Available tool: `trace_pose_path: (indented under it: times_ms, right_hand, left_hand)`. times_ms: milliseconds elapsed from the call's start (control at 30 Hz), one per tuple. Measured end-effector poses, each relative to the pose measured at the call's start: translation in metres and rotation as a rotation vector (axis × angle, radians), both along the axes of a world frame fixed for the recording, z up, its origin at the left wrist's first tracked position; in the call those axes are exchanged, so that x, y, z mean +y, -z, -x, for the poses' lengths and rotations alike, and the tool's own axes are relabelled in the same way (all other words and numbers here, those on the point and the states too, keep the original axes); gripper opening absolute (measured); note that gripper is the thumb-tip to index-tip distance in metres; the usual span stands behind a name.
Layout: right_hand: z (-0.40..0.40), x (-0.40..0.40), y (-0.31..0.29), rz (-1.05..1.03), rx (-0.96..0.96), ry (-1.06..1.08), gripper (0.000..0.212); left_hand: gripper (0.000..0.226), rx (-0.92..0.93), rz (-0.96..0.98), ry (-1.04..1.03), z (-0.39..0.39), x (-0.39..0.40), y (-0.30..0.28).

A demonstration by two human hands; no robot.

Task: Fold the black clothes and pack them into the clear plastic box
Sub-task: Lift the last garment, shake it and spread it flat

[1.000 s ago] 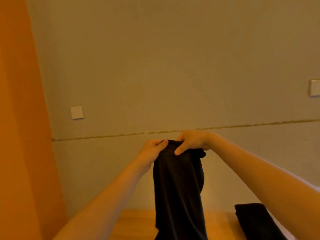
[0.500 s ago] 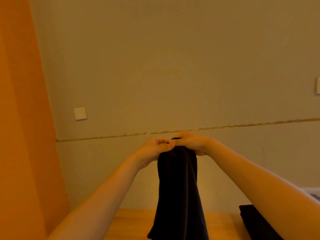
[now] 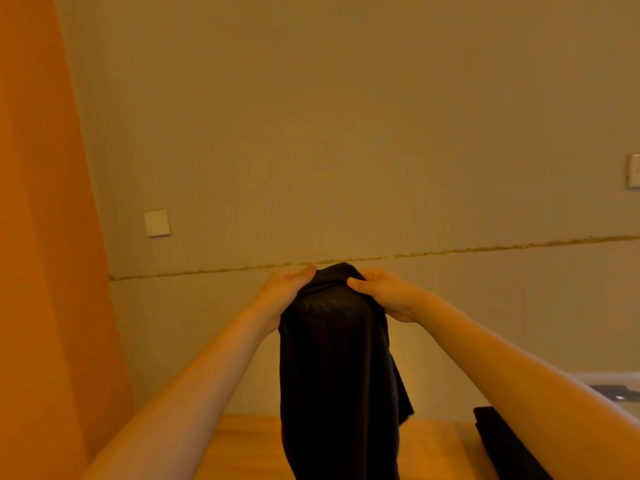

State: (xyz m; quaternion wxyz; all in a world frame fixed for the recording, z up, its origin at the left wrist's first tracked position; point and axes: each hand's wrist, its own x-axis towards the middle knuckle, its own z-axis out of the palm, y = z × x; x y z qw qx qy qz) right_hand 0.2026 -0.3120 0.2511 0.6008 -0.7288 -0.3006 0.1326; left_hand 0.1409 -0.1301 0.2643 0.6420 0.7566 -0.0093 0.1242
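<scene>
Matt black cloth garment [image 3: 332,358] above a smooth wooden table [image 3: 242,445].

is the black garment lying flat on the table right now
No, the black garment hangs in the air from its top edge, gripped by the left hand and the right hand above the wooden table.

No text, label, brand, number or sign can be read anywhere in the head view. The white wall switch plate [image 3: 157,223] on the left is blank, and the second plate [image 3: 634,170] at the right edge shows no legible marking. The black garment [image 3: 332,358] shows no tag or print.
</scene>
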Motion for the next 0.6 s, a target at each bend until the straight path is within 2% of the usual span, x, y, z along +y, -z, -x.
trace_pose_path:
  times_ms: [67,233,367,467,600]
  right_hand:
    - [0.002,0.003,-0.001,0.011,-0.036,0.016,0.021]
    - [0.000,0.000,0.002,0.091,-0.139,0.081,0.035]
    - [-0.001,0.002,0.006,0.055,-0.182,0.113,0.033]
    - [0.001,0.003,0.005,0.024,-0.183,0.116,0.029]
    - [0.003,-0.004,0.005,0.119,-0.140,-0.035,0.008]
  left_hand:
    - [0.025,0.058,-0.007,0.045,0.002,-0.001,-0.004]
    - [0.016,0.015,0.126,-0.031,-0.001,0.009,-0.013]
    - [0.011,0.066,0.092,-0.010,0.004,0.006,-0.013]
    - [0.012,0.038,0.113,-0.012,0.005,0.006,-0.016]
    - [0.013,-0.042,0.196,-0.066,0.004,0.008,-0.025]
